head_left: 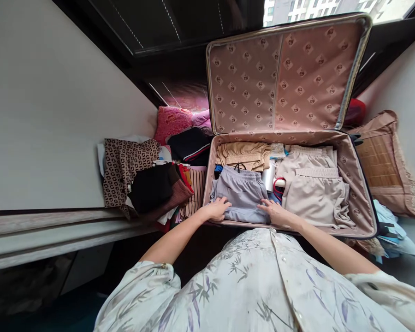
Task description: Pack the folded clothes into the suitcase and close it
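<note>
A grey pair of shorts (244, 193) with an elastic waistband lies folded in the near left part of an open suitcase (358, 203). My left hand (218, 209) rests on its left edge, fingers stretched out. On its right edge my right hand (275, 212) lies with the fingers spread. Beige trousers (316, 198) fill the right side of the case, just beyond my right hand. Behind the grey shorts sit tan folded trousers (244, 153). A white cylinder (269, 175) and a red loop (278, 183) show in the gap between the piles.
The patterned lid (280, 78) stands raised against the window. Left of the case are piled clothes, including a black folded garment (152, 188) and a patterned brown cloth (124, 166). A woven mat cushion (383, 157) and light blue cloth (396, 230) lie to the right.
</note>
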`<state>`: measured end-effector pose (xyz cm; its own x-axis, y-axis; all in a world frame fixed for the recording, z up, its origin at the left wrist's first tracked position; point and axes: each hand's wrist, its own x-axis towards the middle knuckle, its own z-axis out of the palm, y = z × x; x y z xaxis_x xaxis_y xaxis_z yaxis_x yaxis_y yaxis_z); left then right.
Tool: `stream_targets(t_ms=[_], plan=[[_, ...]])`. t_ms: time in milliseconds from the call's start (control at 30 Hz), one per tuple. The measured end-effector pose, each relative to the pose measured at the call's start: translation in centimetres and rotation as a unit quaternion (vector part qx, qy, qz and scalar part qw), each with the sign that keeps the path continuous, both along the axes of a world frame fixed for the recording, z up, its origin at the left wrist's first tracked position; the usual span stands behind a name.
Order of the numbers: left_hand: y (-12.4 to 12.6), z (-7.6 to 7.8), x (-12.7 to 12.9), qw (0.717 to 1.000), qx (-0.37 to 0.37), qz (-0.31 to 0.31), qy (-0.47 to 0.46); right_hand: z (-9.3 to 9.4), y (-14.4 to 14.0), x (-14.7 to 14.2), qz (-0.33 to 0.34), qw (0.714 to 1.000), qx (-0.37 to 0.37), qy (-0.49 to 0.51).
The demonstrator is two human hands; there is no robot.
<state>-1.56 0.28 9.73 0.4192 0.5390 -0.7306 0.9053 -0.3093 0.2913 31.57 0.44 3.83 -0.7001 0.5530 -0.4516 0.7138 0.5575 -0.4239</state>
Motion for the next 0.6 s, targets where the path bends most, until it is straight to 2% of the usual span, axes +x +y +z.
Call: stream_targets(t_ms=[67, 133, 167, 233, 300, 367, 400, 433, 500, 567, 600], plan=[[0.8, 0.0, 0.7, 0.995, 0.100, 0.000, -0.019, 0.5, -0.5, -1.0, -0.021, 0.999, 0.030, 0.024], [1.5, -0.9, 1.7, 0.983, 0.185, -0.008, -0.017, 0.3, -0.7, -2.1, 0.011, 0.996, 0.072, 0.050], [1.7, -1.6, 2.2, 0.980, 0.197, -0.019, -0.014, -0.2, -0.7, -2.5, 0.036, 0.994, 0.089, 0.050], [2.0, -3.7, 3.2, 0.983, 0.183, -0.030, -0.006, -1.6, -0.5, -3.2, 0.074, 0.990, 0.116, 0.030], [2.0, -5.7, 3.9, 0.987, 0.161, -0.010, 0.002, -3.1, -0.1, -3.6, 0.086, 0.987, 0.133, 0.008], [1.8, -6.9, 4.3, 0.989, 0.149, 0.013, -0.001, -4.1, 0.1, -4.0, 0.088, 0.986, 0.141, 0.001], [1.8, -7.0, 4.3, 0.990, 0.142, 0.019, -0.009, -4.3, 0.1, -4.2, 0.087, 0.986, 0.145, 0.001], [2.0, -6.8, 4.3, 0.991, 0.127, 0.023, -0.019, -4.3, 0.0, -4.4, 0.083, 0.985, 0.149, 0.002], [2.9, -5.2, 3.7, 0.995, 0.076, 0.030, -0.061, -4.0, -0.5, -4.7, 0.061, 0.986, 0.152, 0.001], [5.0, -2.5, 2.1, 0.986, 0.040, 0.063, -0.148, -3.5, -1.2, -4.6, 0.018, 0.991, 0.133, -0.008], [6.3, -0.9, 0.9, 0.974, 0.050, 0.098, -0.197, -3.4, -1.7, -4.4, -0.008, 0.993, 0.113, -0.011]])
